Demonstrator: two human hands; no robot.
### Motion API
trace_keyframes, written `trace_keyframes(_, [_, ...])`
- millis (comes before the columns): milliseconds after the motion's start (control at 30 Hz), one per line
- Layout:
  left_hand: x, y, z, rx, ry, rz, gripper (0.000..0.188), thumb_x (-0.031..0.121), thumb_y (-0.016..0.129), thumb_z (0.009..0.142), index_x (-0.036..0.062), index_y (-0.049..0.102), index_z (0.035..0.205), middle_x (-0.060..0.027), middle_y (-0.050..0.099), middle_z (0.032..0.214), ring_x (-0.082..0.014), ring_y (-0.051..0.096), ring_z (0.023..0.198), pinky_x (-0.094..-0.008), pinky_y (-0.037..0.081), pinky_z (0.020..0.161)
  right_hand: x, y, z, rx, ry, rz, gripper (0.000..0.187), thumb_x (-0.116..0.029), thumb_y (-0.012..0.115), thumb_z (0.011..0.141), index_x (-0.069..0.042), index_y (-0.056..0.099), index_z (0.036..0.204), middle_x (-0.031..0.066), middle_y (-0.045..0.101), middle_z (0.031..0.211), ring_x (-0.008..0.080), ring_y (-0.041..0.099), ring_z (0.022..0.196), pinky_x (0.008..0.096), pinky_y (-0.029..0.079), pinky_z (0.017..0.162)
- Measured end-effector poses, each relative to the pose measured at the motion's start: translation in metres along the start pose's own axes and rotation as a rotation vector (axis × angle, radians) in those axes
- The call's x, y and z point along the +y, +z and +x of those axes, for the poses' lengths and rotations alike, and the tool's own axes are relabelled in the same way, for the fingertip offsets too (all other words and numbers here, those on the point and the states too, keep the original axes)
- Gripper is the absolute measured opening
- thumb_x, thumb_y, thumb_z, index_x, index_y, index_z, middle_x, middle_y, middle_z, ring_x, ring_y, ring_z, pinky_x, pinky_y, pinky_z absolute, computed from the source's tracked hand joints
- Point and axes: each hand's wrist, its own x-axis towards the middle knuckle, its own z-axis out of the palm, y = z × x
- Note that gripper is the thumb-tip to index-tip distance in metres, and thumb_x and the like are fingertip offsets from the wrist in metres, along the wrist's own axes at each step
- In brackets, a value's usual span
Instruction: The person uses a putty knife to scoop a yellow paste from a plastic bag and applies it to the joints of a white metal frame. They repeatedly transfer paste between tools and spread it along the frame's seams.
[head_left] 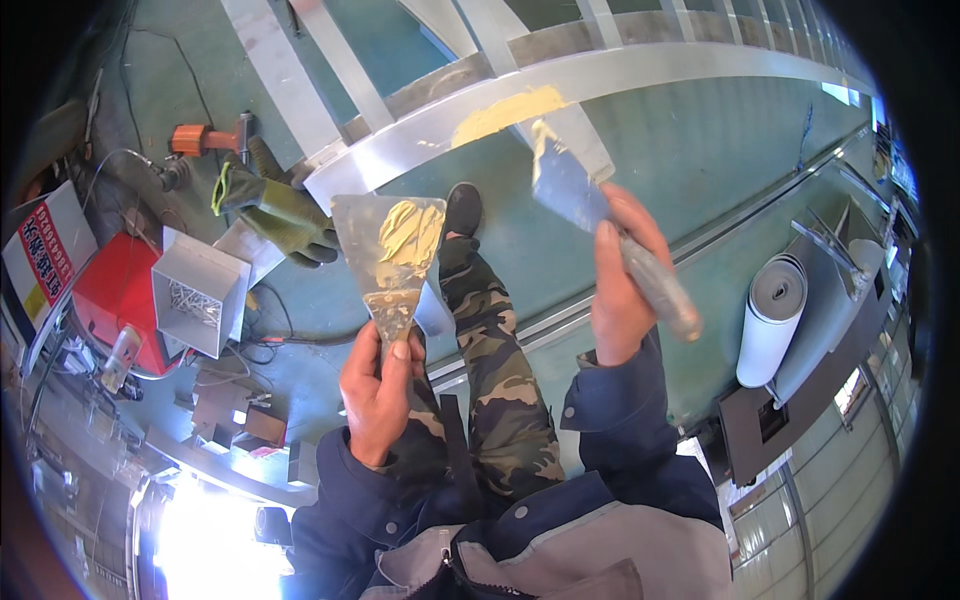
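Note:
My left hand (378, 392) is closed round the handle of a wide putty knife (362, 240), its blade pointing away from me. A heap of yellow putty (410, 238) lies on that blade. In my right hand (628, 275) is a second putty knife (572, 190), gripped by its long, stained handle. Some yellow putty clings to the tip of its blade. Just beyond both blades runs the pale metal beam (640, 78) of a frame with several crossbars. A smeared yellow putty patch (508, 113) covers part of the beam's face, apart from the knife tip.
Green work gloves (285, 208) and an orange power tool (205, 138) lie at the left. Nearby stand a red box (115, 295) and an open white carton (205, 290) of small parts. Loose cables cross the floor. A white roll (775, 310) stands at right.

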Motion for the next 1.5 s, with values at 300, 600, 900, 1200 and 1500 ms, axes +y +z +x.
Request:
trace_keyframes(300, [-0.013,-0.027,-0.003,-0.004,0.024,0.018,0.025,0.011,0.052,0.103,-0.0056,0.057,0.122,-0.0058,0.062,0.091,-0.0108,0.056,0.076,-0.025,0.047,0.07,0.031,0.028,0.001,-0.087,-0.611,-0.478,0.046,-0.004,0.075,0.067,-0.01,0.073,0.112,0.0101,0.068,0.123,0.0286,0.06,0.103,0.0359,0.051,0.087])
trace_keyframes(600, [-0.023,-0.047,-0.006,0.002,0.032,0.044,0.024,0.013,0.053,0.103,-0.0048,0.058,0.118,-0.0056,0.062,0.091,-0.0107,0.055,0.074,-0.0248,0.045,0.068,0.042,0.042,-0.003,-0.058,-0.626,-0.628,0.052,0.011,0.073,0.061,-0.014,0.076,0.106,0.0079,0.069,0.12,0.0262,0.06,0.101,0.0339,0.051,0.083])
trace_keyframes(900, [-0.027,-0.053,-0.007,-0.005,0.059,0.059,0.022,0.013,0.052,0.104,-0.0047,0.058,0.115,-0.0062,0.061,0.091,-0.0111,0.055,0.075,-0.0253,0.045,0.068,0.051,0.052,-0.008,-0.086,-0.629,-0.66,0.034,-0.005,0.072,0.073,-0.017,0.078,0.105,0.0056,0.066,0.123,0.0249,0.057,0.107,0.0333,0.048,0.086])
trace_keyframes(1200, [-0.029,-0.055,-0.007,0.0,0.066,0.098,0.023,0.016,0.051,0.104,-0.0039,0.058,0.114,-0.0061,0.06,0.089,-0.0112,0.055,0.073,-0.0251,0.044,0.068,0.055,0.059,-0.015,-0.149,-0.624,-0.663,0.035,-0.007,0.073,0.07,-0.018,0.077,0.103,0.0051,0.063,0.127,0.0266,0.054,0.108,0.0352,0.046,0.089])
trace_keyframes(1500, [-0.03,-0.058,-0.007,0.01,0.065,0.116,0.024,0.019,0.051,0.105,-0.0031,0.058,0.112,-0.0058,0.06,0.088,-0.011,0.055,0.072,-0.0247,0.044,0.067,0.046,0.058,-0.024,-0.175,-0.636,-0.615,0.034,-0.004,0.072,0.071,-0.017,0.076,0.103,0.0067,0.063,0.126,0.0266,0.054,0.109,0.0349,0.047,0.088])
